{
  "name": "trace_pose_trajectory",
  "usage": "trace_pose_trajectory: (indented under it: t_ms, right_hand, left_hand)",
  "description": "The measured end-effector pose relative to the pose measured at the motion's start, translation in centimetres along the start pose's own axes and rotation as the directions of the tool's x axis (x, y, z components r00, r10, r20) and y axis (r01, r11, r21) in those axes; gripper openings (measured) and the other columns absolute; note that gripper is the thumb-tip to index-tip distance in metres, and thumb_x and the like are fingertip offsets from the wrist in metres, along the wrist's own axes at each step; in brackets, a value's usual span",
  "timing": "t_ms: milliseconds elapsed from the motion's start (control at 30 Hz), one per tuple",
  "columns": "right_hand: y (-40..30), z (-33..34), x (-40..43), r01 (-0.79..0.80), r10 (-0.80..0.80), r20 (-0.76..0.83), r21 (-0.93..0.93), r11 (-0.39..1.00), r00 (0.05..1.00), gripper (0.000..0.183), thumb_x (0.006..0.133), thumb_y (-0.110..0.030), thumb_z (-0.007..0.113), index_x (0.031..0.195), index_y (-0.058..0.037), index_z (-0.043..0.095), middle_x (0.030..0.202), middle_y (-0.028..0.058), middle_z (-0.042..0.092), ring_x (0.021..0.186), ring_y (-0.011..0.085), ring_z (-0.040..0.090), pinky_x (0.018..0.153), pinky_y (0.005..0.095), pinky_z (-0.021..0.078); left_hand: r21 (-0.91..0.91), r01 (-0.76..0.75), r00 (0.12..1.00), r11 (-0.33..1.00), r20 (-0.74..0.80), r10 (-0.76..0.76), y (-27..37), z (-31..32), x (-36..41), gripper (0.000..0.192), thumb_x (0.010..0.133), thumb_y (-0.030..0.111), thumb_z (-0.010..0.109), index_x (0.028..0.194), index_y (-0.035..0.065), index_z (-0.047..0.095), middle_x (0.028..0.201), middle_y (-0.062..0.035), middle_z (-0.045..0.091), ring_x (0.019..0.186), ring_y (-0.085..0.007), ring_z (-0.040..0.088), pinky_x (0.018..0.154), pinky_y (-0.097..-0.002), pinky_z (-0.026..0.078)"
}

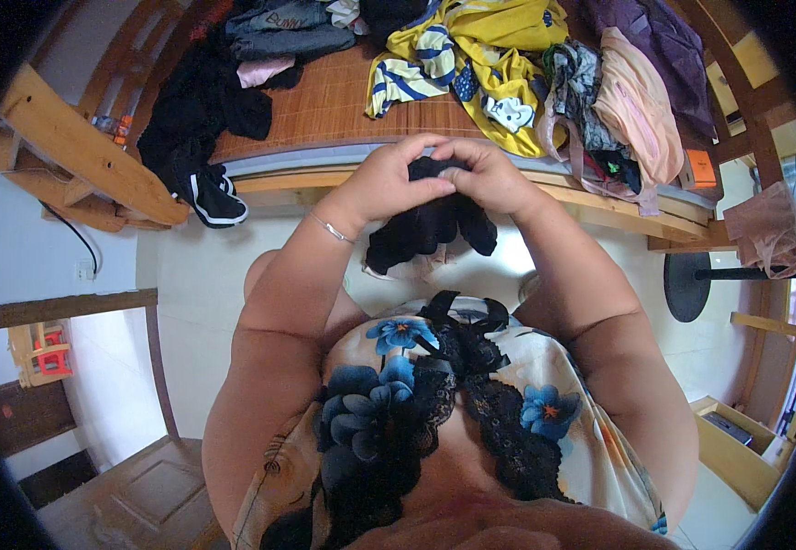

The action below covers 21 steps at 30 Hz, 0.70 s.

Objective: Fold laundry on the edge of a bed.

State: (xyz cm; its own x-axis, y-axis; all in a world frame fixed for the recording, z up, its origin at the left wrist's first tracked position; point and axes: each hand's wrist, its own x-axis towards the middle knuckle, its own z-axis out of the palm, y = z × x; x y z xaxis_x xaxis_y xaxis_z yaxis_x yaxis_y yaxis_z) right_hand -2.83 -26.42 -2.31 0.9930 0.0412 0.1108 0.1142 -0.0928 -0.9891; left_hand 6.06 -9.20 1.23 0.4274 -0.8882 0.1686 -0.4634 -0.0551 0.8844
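Both hands meet in front of me at the near edge of a bed, gripping a black cloth garment [432, 223] that hangs down over the floor. My left hand [398, 175] pinches its upper edge from the left side. From the right, my right hand [484, 175] holds the same edge, its fingertips close to those of the left. The garment's lower folds hang loosely, and a piece of pale pink cloth [432, 265] shows below them. Which folds lie inside the fingers is hidden.
On the bed's brown mat [329, 96] lie black clothes [185, 117], jeans [288, 31], yellow clothes [508, 75], a peach garment [638, 103] and an orange box [698, 170]. A wooden ladder [95, 151] stands at left; an open drawer [741, 460] is at lower right.
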Motion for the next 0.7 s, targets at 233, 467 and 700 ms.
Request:
trace_pose_trajectory:
  t_ms: [233, 467, 700]
  right_hand:
    - [0.6, -1.5, -0.1, -0.124, 0.112, 0.062, 0.237, 0.964, 0.992, 0.041, 0.083, -0.017, 0.067, 0.117, -0.0032, 0.048, 0.104, 0.0023, 0.057, 0.094, 0.0095, 0.053, 0.084, 0.0249, 0.0440]
    - [2.6, 2.6, -2.0, -0.150, 0.158, 0.011, -0.246, 0.957, 0.987, 0.061, 0.076, -0.016, 0.072, 0.127, -0.0022, 0.042, 0.107, 0.0137, 0.058, 0.099, 0.0214, 0.057, 0.086, 0.0323, 0.0463]
    - [2.4, 5.7, -3.8, 0.073, -0.064, -0.083, 0.116, 0.991, 0.995, 0.091, 0.072, -0.030, 0.075, 0.139, -0.0006, 0.021, 0.130, 0.0177, 0.041, 0.121, 0.0259, 0.041, 0.098, 0.0323, 0.0369]
  left_hand:
    - [0.052, 0.230, 0.963, 0.972, -0.154, -0.220, 4.2, -1.7, 1.1, 0.016, 0.081, 0.016, 0.067, 0.088, 0.0027, 0.063, 0.076, 0.0010, 0.061, 0.069, -0.0062, 0.054, 0.060, -0.0219, 0.044]
    - [-0.208, -0.077, 0.921, 0.975, -0.389, -0.010, 13.1, -7.1, 2.6, 0.019, 0.083, 0.014, 0.065, 0.098, 0.0013, 0.064, 0.085, -0.0016, 0.065, 0.074, -0.0067, 0.060, 0.065, -0.0188, 0.047]
    - [-0.208, -0.141, 0.870, 0.968, -0.493, 0.020, 20.2, -12.5, 1.6, 0.015, 0.086, 0.018, 0.061, 0.092, 0.0040, 0.062, 0.082, -0.0050, 0.066, 0.070, -0.0142, 0.063, 0.064, -0.0262, 0.050]
